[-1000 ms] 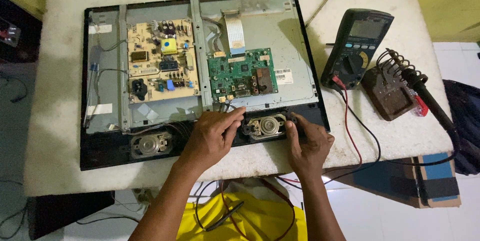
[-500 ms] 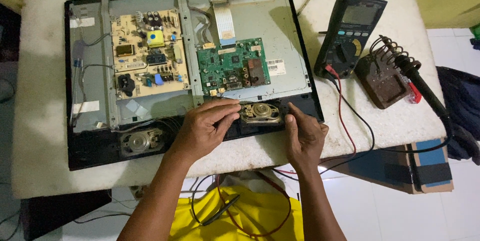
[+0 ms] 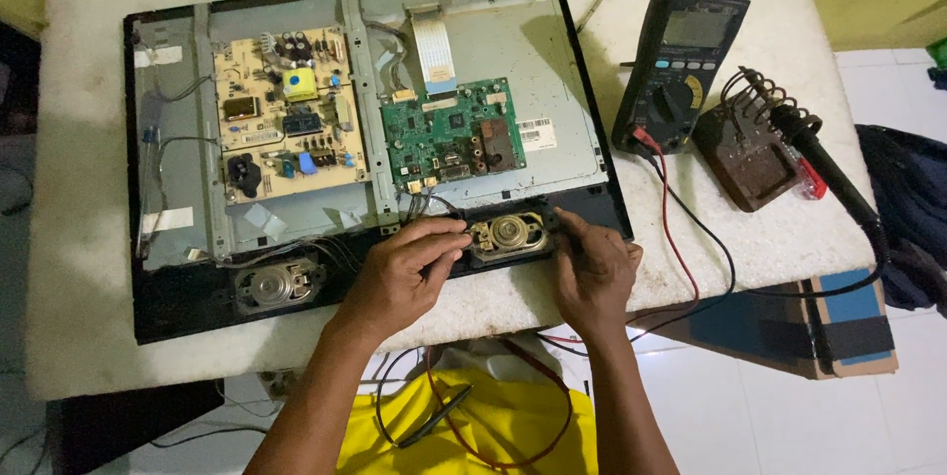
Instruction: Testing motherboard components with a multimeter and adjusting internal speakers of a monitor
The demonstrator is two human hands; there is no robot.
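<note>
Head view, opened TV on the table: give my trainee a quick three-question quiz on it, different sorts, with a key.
1. True or false: both hands touch the right speaker.
2. Which board lies nearest above that speaker? A) green board B) tan board C) neither
3. Fill in: the red and black leads run from the ____.

Key:
1. True: the left hand pinches its left end and the right hand its right end.
2. A.
3. Meter, which sits right of the TV beside the soldering iron in its stand.
</note>
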